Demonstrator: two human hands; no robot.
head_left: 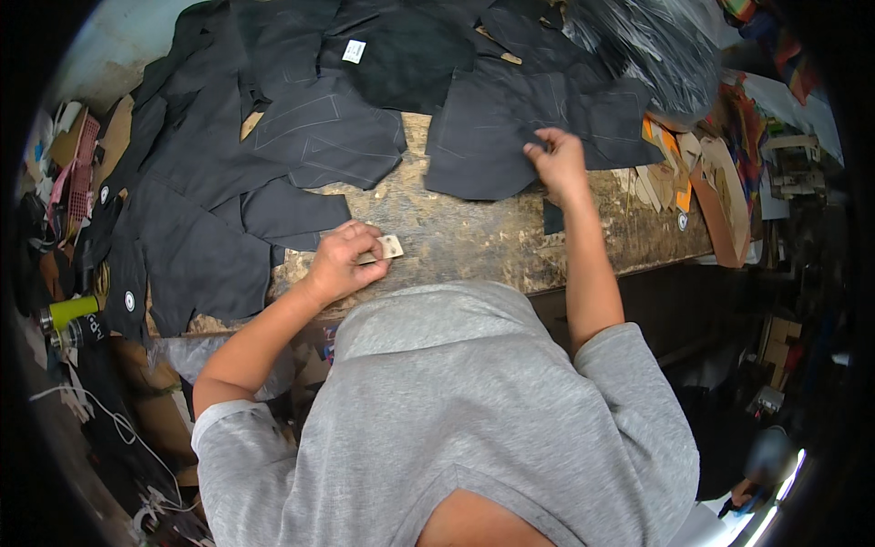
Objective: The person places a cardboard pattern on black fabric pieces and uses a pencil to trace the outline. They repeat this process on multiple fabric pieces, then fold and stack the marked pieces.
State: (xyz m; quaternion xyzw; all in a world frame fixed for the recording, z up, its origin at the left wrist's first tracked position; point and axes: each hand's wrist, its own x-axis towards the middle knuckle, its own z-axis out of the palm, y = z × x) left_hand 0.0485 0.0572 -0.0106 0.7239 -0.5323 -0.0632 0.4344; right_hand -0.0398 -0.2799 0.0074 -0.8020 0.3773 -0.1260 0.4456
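My left hand [344, 261] is closed at the near edge of the worktable. Between its fingers sticks out a small cream-coloured piece [391, 245] with dark dots; it looks flat, and I cannot tell its exact kind. Above a dark cloth panel [478, 146] marked with thin pale chalk lines hovers my right hand [558, 164], its thumb and fingers curved and apart with nothing visible in them. More dark cut panels [328, 123] with chalk lines overlap to the left and behind. One far panel carries a small white label [354, 51].
The worn wooden tabletop [428, 228] shows between the panels. A black plastic bag [652, 55] bulges at the back right. Orange and tan pattern pieces [670, 169] lie at the right end. A yellow-green cylinder [71, 312] and a white cable [118, 424] are at the left.
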